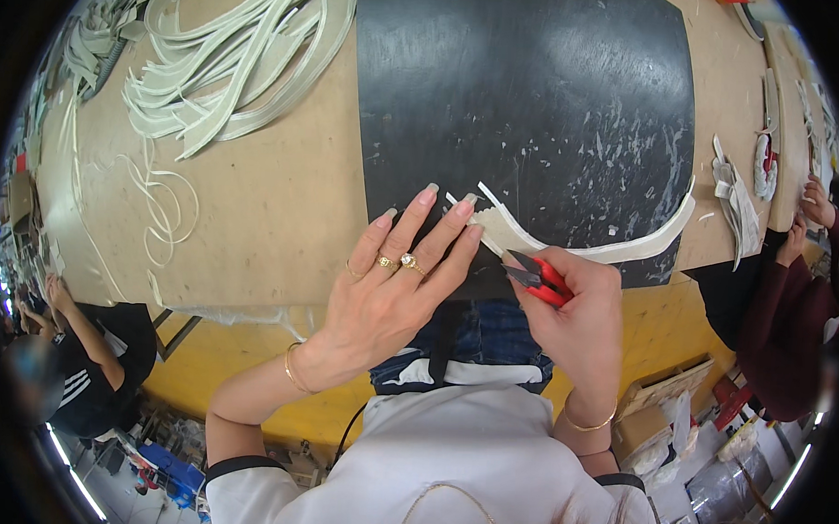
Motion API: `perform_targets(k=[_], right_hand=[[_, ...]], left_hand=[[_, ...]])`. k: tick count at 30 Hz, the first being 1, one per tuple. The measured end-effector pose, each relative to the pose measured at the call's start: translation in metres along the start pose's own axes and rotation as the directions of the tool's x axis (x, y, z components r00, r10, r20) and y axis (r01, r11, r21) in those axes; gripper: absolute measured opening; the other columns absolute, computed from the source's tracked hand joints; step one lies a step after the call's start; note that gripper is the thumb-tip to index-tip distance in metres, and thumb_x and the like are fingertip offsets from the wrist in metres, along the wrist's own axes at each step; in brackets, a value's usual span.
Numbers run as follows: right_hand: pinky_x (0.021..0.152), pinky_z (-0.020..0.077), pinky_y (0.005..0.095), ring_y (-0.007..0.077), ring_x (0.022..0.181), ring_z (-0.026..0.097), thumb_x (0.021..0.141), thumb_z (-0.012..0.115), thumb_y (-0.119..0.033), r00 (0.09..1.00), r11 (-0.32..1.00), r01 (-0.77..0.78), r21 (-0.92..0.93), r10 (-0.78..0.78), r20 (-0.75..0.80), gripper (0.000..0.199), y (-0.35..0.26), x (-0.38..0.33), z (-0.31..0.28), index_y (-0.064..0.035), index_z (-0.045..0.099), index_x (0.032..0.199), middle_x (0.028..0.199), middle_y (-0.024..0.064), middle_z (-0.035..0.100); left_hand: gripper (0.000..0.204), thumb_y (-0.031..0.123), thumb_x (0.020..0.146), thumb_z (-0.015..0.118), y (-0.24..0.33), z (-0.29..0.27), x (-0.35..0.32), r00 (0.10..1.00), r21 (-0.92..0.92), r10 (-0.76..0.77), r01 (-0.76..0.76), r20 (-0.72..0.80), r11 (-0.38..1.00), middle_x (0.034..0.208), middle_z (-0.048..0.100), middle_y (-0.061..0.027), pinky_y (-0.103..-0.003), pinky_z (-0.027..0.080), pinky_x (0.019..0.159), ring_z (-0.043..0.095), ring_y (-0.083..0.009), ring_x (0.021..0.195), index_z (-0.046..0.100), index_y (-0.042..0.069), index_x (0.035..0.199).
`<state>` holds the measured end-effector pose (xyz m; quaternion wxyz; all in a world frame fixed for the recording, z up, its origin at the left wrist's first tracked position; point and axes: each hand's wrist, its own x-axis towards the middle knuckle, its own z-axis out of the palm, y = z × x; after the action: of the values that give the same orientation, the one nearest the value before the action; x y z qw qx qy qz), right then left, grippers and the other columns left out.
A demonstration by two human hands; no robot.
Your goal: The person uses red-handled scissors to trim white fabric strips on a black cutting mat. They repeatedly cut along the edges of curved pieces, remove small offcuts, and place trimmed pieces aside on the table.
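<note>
**Left hand pins the strip while snips meet its end**

Left hand point(396, 280) lies flat and spread on the near edge of the black mat point(527, 90), fingertips pressing down the near-left end of a curved cream strip point(623, 246). That hold seems meant to keep the strip from sliding while its end is trimmed. Right hand point(579, 314) is closed around red snips point(541, 277), whose dark blades point left at the strip's end, just beside the left fingertips; whether the blades touch the strip is hard to tell.

The strip is pale, flat and thin, bending in a long arc from the fingers out to the right edge of the mat, where it rises a little. Its near-left end splits into a few narrow tails. Small pale scraps dot the mat around it.

The mat rests on a plywood table point(273, 211). Far left lies a heap of similar cream strips point(232, 61), with thin offcut loops point(167, 207) nearer. Right of the mat sit more pale pieces point(731, 204), and another person's hands point(809, 216) work at the right edge.
</note>
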<state>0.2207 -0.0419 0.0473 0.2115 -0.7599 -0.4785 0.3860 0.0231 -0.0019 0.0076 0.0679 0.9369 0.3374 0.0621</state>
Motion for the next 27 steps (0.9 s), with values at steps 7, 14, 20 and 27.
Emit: perform_targets(k=[7, 14, 20, 27], right_hand=[[0.055, 0.0473, 0.0352, 0.0327, 0.058, 0.063, 0.073, 0.074, -0.008, 0.991, 0.994, -0.097, -0.044, 0.1, 0.092, 0.015, 0.003, -0.002, -0.013, -0.0003, 0.072, 0.086, 0.064, 0.0148, 0.064], [0.053, 0.043, 0.0325, 0.0246, 0.056, 0.055, 0.074, 0.075, -0.009, 0.995, 0.996, -0.078, -0.046, 0.081, 0.056, 0.014, 0.003, 0.0, -0.01, 0.0011, 0.071, 0.083, 0.06, 0.0118, 0.059], [0.05, 0.0352, 0.027, 0.0097, 0.053, 0.039, 0.076, 0.074, -0.008, 0.997, 0.997, -0.072, -0.016, 0.073, 0.036, 0.014, 0.003, 0.0, -0.008, 0.0042, 0.069, 0.081, 0.054, 0.007, 0.049], [0.053, 0.042, 0.0325, 0.0239, 0.051, 0.051, 0.076, 0.072, -0.011, 0.999, 0.994, 0.018, -0.106, -0.013, 0.048, 0.014, -0.009, 0.008, 0.005, 0.0002, 0.068, 0.083, 0.059, 0.0117, 0.057]], left_hand=[[0.05, 0.006, 0.085, 0.06, 0.008, 0.0, 0.001, 0.999, -0.001, -0.031, 0.031, 0.009, 1.0, 0.148, 0.052, -0.0036, -0.041, 0.02, 0.118, 0.047, -0.0276, 0.138, 0.063, 0.024, 0.131], [0.047, 0.011, 0.088, 0.054, 0.011, -0.001, 0.002, 0.999, 0.139, 0.036, -0.039, 0.023, 0.989, 0.152, 0.045, -0.0112, -0.043, 0.02, 0.12, 0.043, -0.0375, 0.139, 0.058, 0.028, 0.131], [0.053, 0.01, 0.087, 0.055, 0.014, -0.004, 0.001, 0.992, -0.025, -0.023, 0.027, 0.124, 0.999, 0.158, 0.036, -0.0127, -0.044, 0.02, 0.12, 0.036, -0.046, 0.141, 0.057, 0.03, 0.136], [0.047, 0.004, 0.086, 0.055, 0.018, -0.004, -0.005, 0.993, -0.192, -0.08, 0.094, 0.081, 0.977, 0.158, 0.037, -0.0084, -0.048, 0.02, 0.119, 0.033, -0.0273, 0.147, 0.06, 0.006, 0.132]])
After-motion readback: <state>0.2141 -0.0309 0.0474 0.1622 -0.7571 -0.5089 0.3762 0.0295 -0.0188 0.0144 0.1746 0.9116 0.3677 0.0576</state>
